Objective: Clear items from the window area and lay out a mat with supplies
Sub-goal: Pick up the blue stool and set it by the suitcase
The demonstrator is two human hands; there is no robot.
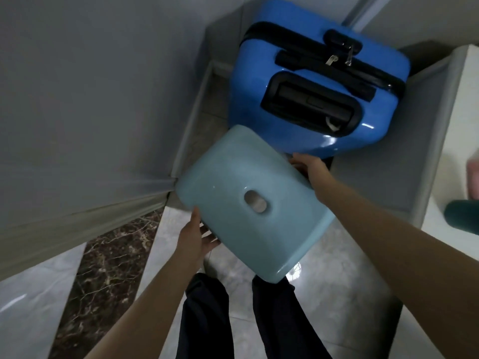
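A pale blue plastic stool [241, 187] with an oval hole in its seat is held tilted above the floor, just in front of my legs. My left hand [197, 235] grips its near left edge, fingers curled underneath. My right hand [308, 165] holds the far right edge, close to a bright blue hard-shell suitcase [318, 81]. The suitcase stands upright in the corner beyond the stool, its black handle recess and zipper facing up. The stool's legs are hidden beneath the seat.
A grey wall [90, 86] closes the left side and meets a skirting board at the floor. A grey ledge [435, 130] runs along the right. The floor is glossy pale tile [337, 268] with a dark marble strip [103, 268]. A dark green object [464, 216] lies at the right edge.
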